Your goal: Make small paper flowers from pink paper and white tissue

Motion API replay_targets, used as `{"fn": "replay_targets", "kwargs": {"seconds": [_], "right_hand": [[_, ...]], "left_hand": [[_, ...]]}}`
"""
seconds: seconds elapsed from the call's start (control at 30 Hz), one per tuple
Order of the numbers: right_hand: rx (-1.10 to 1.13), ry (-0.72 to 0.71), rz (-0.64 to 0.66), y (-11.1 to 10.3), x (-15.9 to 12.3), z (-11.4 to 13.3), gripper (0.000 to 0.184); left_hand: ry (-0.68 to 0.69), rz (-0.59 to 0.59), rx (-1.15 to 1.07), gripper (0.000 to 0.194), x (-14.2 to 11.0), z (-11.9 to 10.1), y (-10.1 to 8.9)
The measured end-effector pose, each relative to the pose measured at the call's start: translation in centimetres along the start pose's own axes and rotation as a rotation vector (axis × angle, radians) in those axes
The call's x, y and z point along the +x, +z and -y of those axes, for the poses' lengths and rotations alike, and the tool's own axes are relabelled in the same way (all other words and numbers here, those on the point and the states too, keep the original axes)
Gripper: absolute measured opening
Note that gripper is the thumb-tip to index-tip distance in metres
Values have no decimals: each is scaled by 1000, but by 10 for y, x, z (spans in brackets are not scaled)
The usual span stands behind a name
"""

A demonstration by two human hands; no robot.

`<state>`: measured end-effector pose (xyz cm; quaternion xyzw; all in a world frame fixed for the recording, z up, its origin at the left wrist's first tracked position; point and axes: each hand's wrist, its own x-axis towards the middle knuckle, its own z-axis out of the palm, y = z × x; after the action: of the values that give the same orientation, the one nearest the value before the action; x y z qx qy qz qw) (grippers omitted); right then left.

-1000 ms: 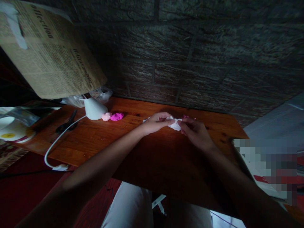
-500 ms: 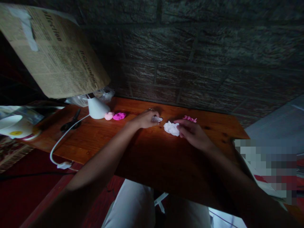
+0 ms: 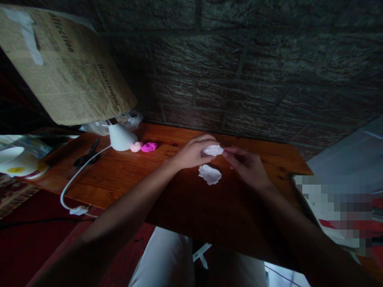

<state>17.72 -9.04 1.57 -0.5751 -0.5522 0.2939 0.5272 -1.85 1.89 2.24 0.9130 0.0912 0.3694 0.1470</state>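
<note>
My left hand (image 3: pixel 199 150) is closed around a small white lump (image 3: pixel 213 150), soft-looking like modelling clay. The fingertips of my right hand (image 3: pixel 247 163) pinch together at the right edge of that same lump. Below both hands, a flat white piece with a ragged edge (image 3: pixel 210 174) lies on the wooden table, touched by neither hand. Behind my right fingers, the pink crinkled piece is almost wholly hidden. A pale pink lump (image 3: pixel 136 146) and a bright pink lump (image 3: pixel 149 147) sit side by side left of my hands.
A lamp with a newspaper-print shade (image 3: pixel 89 75) stands at the left on a white base (image 3: pixel 121 137); its white cord hangs over the table edge. Black scissors (image 3: pixel 86 157) and a white cup (image 3: pixel 18 161) are farther left. A stone-patterned wall (image 3: pixel 203 59) rises behind the table (image 3: pixel 179 207).
My right hand has let go of the ragged white piece, which now lies lower on the table. My hands have come together at the lump in my left hand.
</note>
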Motion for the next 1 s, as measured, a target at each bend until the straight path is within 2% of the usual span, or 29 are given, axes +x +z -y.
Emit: {"fn": "replay_targets", "kwargs": {"seconds": [0.17,0.33,0.53,0.83,1.0], "right_hand": [[33,19,-14,2,0,-3,38],[95,61,-39,4,0,-1,38],[125,147,7,4,-1,1,41],[-11,29,152,1,-2,4,38],[-153,-15,90,7,-3,1,30]], "left_hand": [[-5,-22,-21,36,1,-6,3],[-38,28,-75,39,2,-13,6],[-29,38,-56,32,1,-17,11],[-28,-23,-25,27,2,-20,14],[-14,-9,8,24,1,-22,16]]}}
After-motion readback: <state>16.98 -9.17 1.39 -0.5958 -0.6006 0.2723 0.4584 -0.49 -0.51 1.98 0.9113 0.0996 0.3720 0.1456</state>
